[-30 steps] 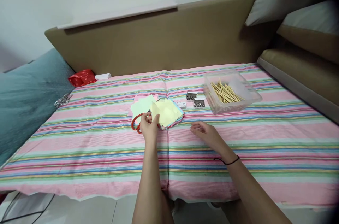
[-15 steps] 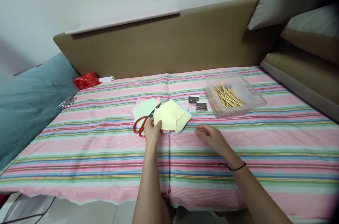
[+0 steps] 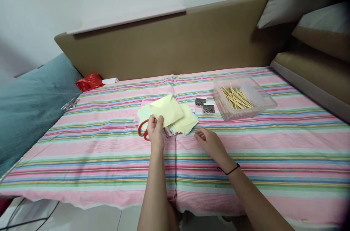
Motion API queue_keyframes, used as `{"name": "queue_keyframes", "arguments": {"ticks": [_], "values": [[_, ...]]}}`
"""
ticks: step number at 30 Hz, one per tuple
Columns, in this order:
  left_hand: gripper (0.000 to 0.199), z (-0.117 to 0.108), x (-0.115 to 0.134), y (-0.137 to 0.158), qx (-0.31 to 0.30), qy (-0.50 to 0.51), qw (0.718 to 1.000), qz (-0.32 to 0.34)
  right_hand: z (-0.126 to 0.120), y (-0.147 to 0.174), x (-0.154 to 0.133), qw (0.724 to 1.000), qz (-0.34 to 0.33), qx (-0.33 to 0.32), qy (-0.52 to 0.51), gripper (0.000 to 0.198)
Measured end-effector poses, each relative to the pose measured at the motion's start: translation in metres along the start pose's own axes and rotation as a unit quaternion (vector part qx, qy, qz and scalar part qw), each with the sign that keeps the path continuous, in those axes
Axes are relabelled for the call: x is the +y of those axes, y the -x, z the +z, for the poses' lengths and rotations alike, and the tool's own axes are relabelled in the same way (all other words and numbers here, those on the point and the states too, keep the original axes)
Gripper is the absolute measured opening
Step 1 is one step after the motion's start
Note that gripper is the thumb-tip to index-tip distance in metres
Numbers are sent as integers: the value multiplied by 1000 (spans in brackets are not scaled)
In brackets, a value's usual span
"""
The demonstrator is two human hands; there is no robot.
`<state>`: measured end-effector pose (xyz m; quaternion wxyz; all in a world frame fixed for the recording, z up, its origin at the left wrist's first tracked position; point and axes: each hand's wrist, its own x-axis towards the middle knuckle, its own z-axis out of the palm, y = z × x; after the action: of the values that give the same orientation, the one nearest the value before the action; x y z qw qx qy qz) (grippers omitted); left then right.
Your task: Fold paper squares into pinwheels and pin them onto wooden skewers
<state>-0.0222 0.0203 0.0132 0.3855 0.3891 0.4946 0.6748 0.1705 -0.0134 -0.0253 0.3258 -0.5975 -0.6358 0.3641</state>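
Left hand (image 3: 155, 128) pinches yellow paper (image 3: 168, 110) — a picking-up step, it seems. Right hand (image 3: 210, 143), loosely curled, seemingly empty, must come nearer to help.

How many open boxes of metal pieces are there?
2: the nearer box, beside the clear bin; the farther box, behind and left of the nearer. Papers may hide more.

A pale yellow paper sheet (image 3: 170, 110) is tilting over its neighbours, its edge being pinched at seven o'clock. Toward its four o'clock, the paper stack (image 3: 188, 121) is lying loosely fanned, yellow sheets topping multicoloured edges.
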Motion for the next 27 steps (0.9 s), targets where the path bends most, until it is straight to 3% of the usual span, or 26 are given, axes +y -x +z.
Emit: {"name": "queue_keyframes", "arguments": {"ticks": [3, 6, 12, 15, 20, 27], "values": [[13, 6, 1, 7, -76, -107, 991, 34, 9, -5, -7, 997, -59, 30, 43, 15], [13, 9, 0, 11, -134, -247, 957, 72, 18, -9, -13, 991, -116, 27, 55, 21], [13, 7, -6, 12, -104, -330, 935, 73, 25, -11, -18, 985, -171, 17, 20, 35], [13, 3, -9, 10, -91, -346, 933, 47, 22, -15, -16, 989, -135, 51, -20, 31], [13, -2, -13, 5, -71, -345, 936, -6, 12, -20, 0, 988, -20, 109, -104, 29], [13, -9, -17, -4, -58, -299, 951, -43, 6, -52, 5, 988, 64, 5, -139, 41]]}}
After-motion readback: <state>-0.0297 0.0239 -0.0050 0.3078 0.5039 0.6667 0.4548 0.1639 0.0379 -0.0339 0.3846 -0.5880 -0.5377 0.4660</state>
